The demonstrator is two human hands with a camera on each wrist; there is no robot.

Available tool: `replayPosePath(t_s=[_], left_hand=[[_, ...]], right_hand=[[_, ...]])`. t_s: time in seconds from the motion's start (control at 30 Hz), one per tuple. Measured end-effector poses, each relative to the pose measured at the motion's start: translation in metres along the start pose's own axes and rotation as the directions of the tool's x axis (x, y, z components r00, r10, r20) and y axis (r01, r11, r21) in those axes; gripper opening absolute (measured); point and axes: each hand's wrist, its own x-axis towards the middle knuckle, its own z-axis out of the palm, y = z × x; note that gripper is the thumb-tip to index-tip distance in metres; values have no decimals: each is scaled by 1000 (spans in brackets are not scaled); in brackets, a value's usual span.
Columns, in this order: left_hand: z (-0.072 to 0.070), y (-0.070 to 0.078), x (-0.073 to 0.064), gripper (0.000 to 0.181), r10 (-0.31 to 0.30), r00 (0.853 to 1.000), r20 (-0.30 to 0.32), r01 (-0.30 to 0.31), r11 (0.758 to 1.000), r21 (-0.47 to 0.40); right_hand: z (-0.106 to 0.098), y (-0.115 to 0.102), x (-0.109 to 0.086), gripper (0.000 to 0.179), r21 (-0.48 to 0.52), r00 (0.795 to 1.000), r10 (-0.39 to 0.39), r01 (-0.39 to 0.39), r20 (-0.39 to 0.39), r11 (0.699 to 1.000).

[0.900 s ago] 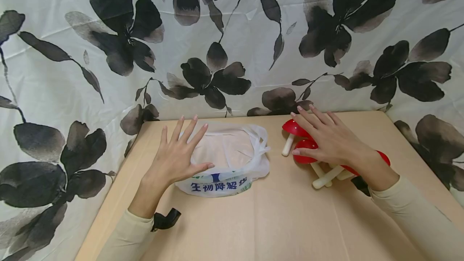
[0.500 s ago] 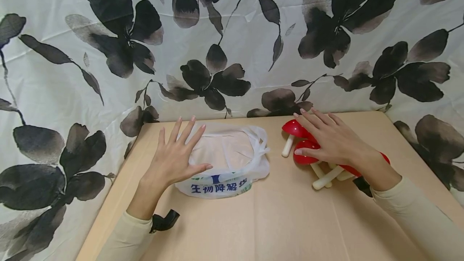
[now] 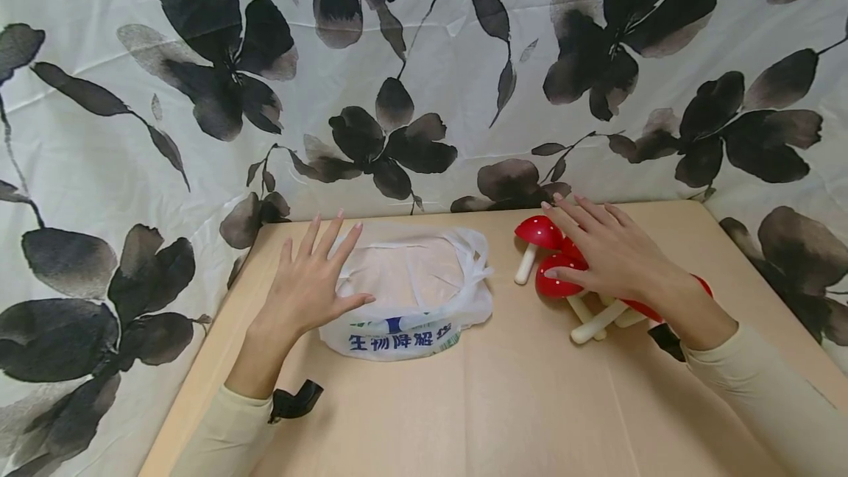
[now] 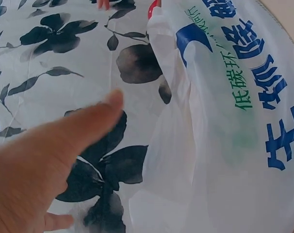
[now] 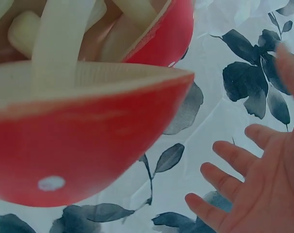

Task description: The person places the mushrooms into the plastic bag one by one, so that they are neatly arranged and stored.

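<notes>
My left hand (image 3: 301, 293) is spread with straight fingers at the left side of a white plastic bag (image 3: 397, 344). The bag has blue printed characters, and its loop handles lie toward the right. In the left wrist view the thumb and fingers hold nothing, with the bag (image 4: 224, 160) beside them. On the right, my right hand (image 3: 616, 260) is spread over a group of red-capped toy mushrooms (image 3: 559, 276) with white spots and cream stems, partly hiding them. A large mushroom cap (image 5: 89, 141) fills the left of the right wrist view, apart from the fingers.
Both lie on a light wooden table (image 3: 464, 411). Behind it hangs a white cloth (image 3: 464, 79) with dark flower prints. A black wrist mount (image 3: 296, 399) sits at the left sleeve, and another black mount (image 3: 665, 341) at the right one.
My left hand has drifted slightly left, away from the bag. My right hand has shifted a little to the right, uncovering more of the mushroom caps. The bag and mushrooms stay put.
</notes>
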Motion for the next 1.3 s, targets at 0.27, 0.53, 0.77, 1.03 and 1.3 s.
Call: replayPosePath(t_s=[0.27, 0.53, 0.77, 1.03, 1.3], left_hand=[[5, -21, -2, 102, -52, 999, 5, 52, 987, -154], [11, -38, -7, 78, -251, 965, 75, 261, 894, -364], [25, -48, -4, 72, -248, 949, 194, 315, 781, -540], [39, -56, 1, 75, -147, 977, 158, 215, 729, -649], [43, -61, 4, 61, -52, 996, 72, 88, 732, -676]], right_hand=[[-10, 4, 1, 98, 177, 993, 88, -102, 83, 979], [-17, 4, 6, 91, 319, 971, 152, -205, 186, 925], [-18, 7, 14, 89, 335, 968, 145, -208, 205, 919], [-20, 4, 22, 89, 308, 972, 101, -165, 214, 937], [-22, 2, 27, 85, 302, 973, 91, -154, 213, 941]])
